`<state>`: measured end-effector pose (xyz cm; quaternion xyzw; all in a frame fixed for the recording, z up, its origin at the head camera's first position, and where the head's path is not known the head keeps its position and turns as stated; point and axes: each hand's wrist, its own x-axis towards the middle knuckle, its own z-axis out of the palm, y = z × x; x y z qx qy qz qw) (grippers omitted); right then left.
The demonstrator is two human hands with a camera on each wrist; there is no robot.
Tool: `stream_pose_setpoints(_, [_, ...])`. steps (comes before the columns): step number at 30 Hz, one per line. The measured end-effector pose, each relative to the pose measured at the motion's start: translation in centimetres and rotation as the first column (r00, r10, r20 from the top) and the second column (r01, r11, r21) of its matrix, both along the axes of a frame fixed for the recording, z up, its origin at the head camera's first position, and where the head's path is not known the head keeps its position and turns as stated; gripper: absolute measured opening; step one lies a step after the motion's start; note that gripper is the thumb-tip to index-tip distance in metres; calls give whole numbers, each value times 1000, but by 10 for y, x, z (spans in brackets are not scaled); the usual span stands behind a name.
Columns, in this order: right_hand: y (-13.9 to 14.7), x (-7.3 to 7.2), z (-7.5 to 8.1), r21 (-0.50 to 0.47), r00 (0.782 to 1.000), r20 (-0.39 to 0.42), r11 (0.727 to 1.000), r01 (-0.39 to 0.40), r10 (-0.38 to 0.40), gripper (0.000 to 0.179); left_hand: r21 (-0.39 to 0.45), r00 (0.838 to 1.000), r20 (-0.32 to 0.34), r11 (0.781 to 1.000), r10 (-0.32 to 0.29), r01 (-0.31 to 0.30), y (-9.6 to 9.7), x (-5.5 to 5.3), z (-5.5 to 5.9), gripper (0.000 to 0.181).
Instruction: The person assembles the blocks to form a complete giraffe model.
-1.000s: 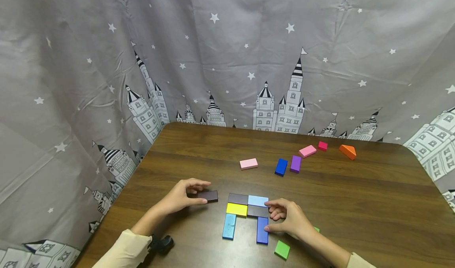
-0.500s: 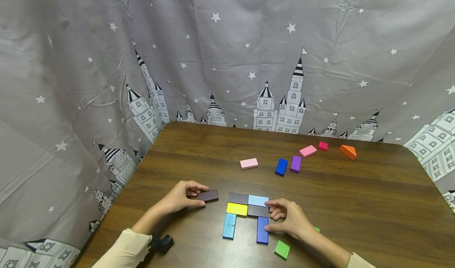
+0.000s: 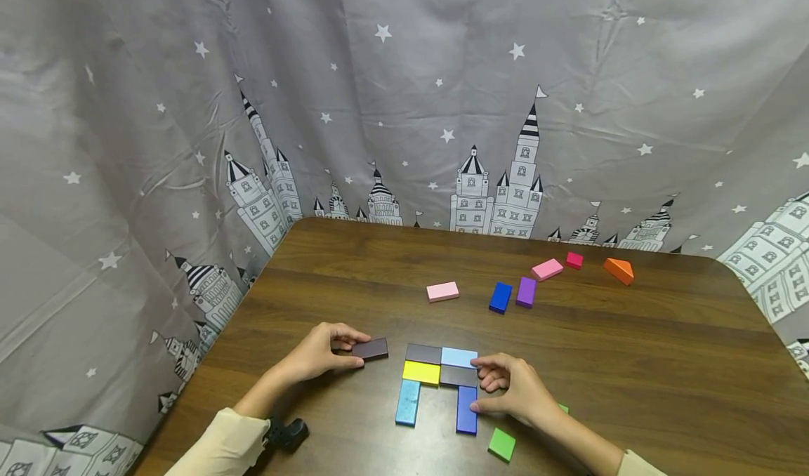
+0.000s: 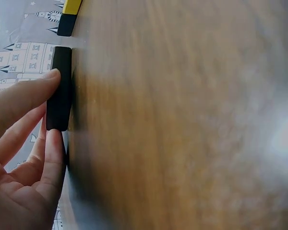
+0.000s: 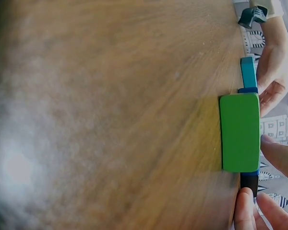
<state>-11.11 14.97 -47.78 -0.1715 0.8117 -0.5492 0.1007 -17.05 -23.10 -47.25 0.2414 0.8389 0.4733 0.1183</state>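
In the head view, my left hand (image 3: 321,352) grips a dark brown rectangular block (image 3: 370,349), thumb on the near long side and fingers at the far left. The left wrist view also shows this block (image 4: 61,91) between thumb and fingers. A small gap separates it from a flat arrangement: a dark grey block (image 3: 423,353), a light blue block (image 3: 458,356), a yellow block (image 3: 421,372), a second dark block (image 3: 458,375), a teal block (image 3: 407,401) and a blue block (image 3: 467,411). My right hand (image 3: 515,388) rests along its right side, index fingertip at the light blue block, thumb at the blue one.
A green block (image 3: 502,444) lies near the right forearm, which partly hides another green piece (image 3: 563,407). Farther back are a light pink block (image 3: 442,291), a dark blue block (image 3: 500,298), a purple block (image 3: 526,291), a pink block (image 3: 546,269), a red block (image 3: 574,260) and an orange triangle (image 3: 619,270).
The dark brown block has turned slightly, and my left thumb and fingers have shifted a little toward its left end. My right hand and the arrangement stay put.
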Motion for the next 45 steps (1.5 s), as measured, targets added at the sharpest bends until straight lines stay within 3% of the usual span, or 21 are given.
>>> stream_pose_setpoints(15, [-1, 0, 0, -13, 1000, 0, 1000, -2, 2, 57, -24, 1000, -25, 1000, -1, 0, 6, 5, -5, 35])
stream_pose_setpoints(45, [0, 0, 1, -13, 1000, -4, 1000, -5, 5, 57, -12, 991, -18, 991, 130, -130, 31, 19, -6, 36])
